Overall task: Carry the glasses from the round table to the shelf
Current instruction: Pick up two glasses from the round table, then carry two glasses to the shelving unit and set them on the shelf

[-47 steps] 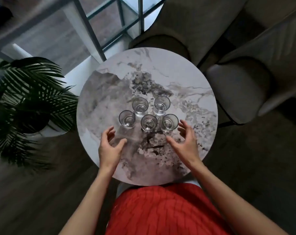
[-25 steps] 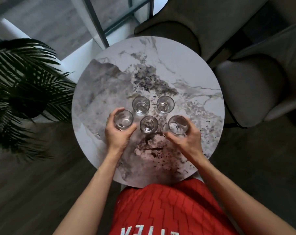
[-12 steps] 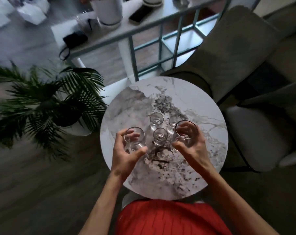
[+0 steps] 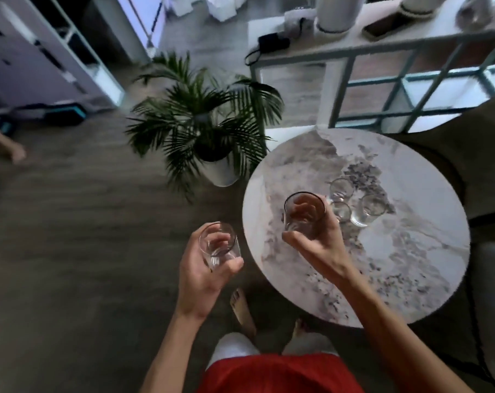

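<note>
The fingers and thumb of your left hand curl round one glass, held over the floor just off the round table. Your right hand wraps its fingers round a second glass above the tabletop. Three more glasses stand clustered on the table just beyond, and a potted palm stands beside the table.

Dim, cool daylight comes from the upper left and upper right; the floor lies dark. Motion blur softens everything, including the 3 glasses on the round table, whose top carries pale glare. Wide-angle distortion bends the teal rails.
</note>
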